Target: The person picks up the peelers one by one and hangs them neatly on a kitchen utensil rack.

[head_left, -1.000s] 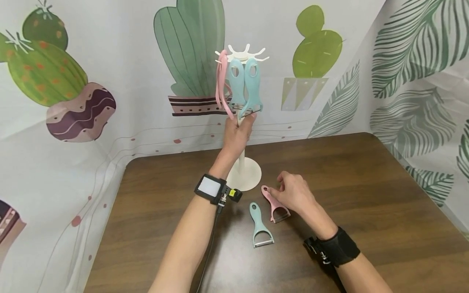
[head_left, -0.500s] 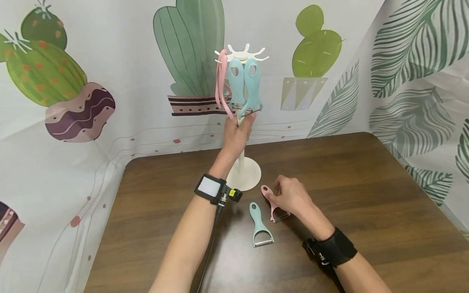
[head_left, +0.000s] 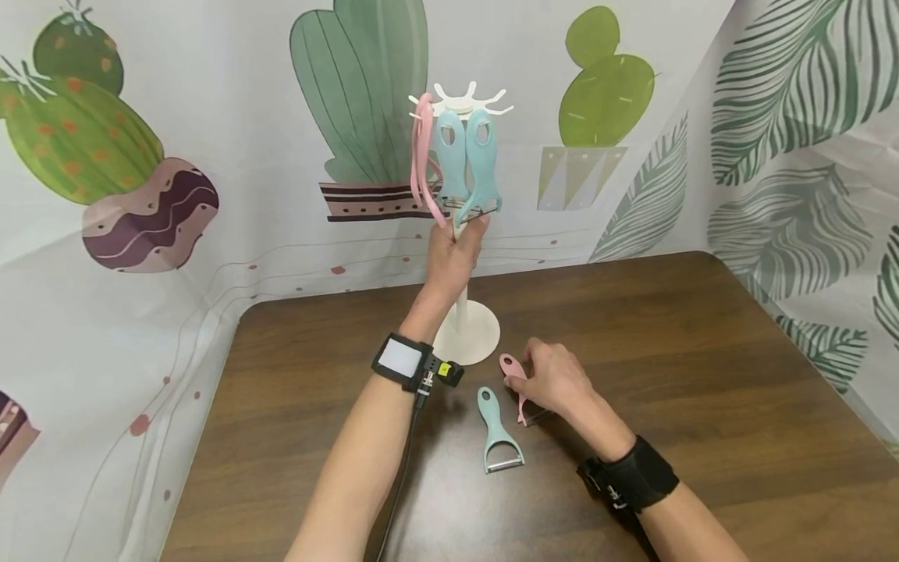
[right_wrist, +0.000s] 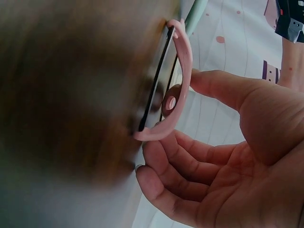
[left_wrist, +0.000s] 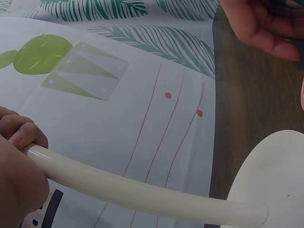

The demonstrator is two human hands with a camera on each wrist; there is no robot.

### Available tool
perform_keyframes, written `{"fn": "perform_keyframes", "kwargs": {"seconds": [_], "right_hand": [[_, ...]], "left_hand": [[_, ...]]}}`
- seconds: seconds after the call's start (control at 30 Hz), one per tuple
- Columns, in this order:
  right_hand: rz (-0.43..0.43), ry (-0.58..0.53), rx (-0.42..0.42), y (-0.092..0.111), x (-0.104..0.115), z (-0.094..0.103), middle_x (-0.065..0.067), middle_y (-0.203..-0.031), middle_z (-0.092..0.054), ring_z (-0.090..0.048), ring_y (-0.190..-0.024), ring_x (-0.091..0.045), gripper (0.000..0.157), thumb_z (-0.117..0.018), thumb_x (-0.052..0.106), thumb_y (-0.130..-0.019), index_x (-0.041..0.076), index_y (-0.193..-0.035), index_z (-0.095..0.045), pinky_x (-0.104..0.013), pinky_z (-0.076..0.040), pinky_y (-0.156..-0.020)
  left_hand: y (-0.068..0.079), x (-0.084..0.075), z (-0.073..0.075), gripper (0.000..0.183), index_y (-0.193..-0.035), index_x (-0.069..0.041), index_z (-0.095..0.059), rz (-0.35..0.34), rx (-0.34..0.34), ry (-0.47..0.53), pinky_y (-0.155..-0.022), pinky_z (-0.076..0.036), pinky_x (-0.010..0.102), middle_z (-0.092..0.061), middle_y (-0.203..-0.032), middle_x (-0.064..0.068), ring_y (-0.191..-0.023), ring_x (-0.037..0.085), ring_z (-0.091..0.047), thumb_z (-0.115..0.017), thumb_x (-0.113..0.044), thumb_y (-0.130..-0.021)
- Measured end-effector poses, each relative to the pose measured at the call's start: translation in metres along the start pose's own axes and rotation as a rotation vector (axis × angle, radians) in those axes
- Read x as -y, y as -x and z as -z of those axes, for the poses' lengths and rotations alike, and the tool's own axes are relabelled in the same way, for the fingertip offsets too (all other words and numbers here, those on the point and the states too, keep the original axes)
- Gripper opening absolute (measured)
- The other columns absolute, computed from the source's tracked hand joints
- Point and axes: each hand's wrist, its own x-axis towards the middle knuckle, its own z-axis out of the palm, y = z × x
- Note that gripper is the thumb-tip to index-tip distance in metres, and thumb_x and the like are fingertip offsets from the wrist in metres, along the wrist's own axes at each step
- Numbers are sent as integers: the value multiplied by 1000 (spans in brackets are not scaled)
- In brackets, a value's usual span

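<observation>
Pink showed between the thumb and fingers of the right hand [head_left: 558,378]: with fingers curled in, it held the loose pink peeler [head_left: 517,369] by the handle, though the fork hid the exact pinch from the right wrist view. Over the last second that hand had settled a little lower and covered more of the peeler, while the peeler itself kept its place on the worktop [head_left: 646,328]. For the work, this suggested a hold only just made, with no lift to be seen. In the head view the eyed end poked out near the hand's 10 o'clock; the blade end lay at 7 o'clock, partly hidden.

Just beside it, at 8 o'clock from the hand, the green peeler [head_left: 492,415] lay untouched. Farther off, at 10 o'clock, was the upright stand [head_left: 483,336]. The left hand [head_left: 453,254] gripped its post, fingers wrapped round, and had not shifted. At that hand's 12 o'clock two blue peelers [head_left: 483,156] hung from the stand; at their 9 o'clock hung more pink [head_left: 424,117], seen edge-on, the count unclear. Beyond, a cactus-printed cloth [head_left: 246,140] covered the wall.
</observation>
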Motion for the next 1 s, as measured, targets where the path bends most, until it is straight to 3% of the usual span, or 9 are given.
{"fn": "perform_keyframes", "kwargs": {"seconds": [0.33,0.63,1.0], "right_hand": [[-2,6,6,0,1,-1,-4,-73,-56,-53,-62,-19,43,-81,37,-72,6,-93,-59,-30,-42,-51],[5,14,9,0,2,-5,-3,-70,-55,-53,-62,-20,40,-81,35,-71,7,-89,-59,-31,-42,-53],[29,-13,-7,0,2,-5,-2,-69,-56,-54,-62,-19,32,-80,27,-71,9,-86,-59,-32,-45,-54]], "left_hand": [[0,-2,0,48,-55,-5,-36,25,11,18,-36,-22,27,-30,-44,-3,-37,17,-27,-49,-17,-100],[1,-1,0,53,-56,-5,-37,16,-3,1,-35,-22,29,-30,-44,5,-36,20,-27,-51,-30,-100],[1,-1,0,54,-55,-6,-39,11,-5,-24,-34,-23,29,-31,-43,4,-36,19,-28,-50,-32,-100]]}}
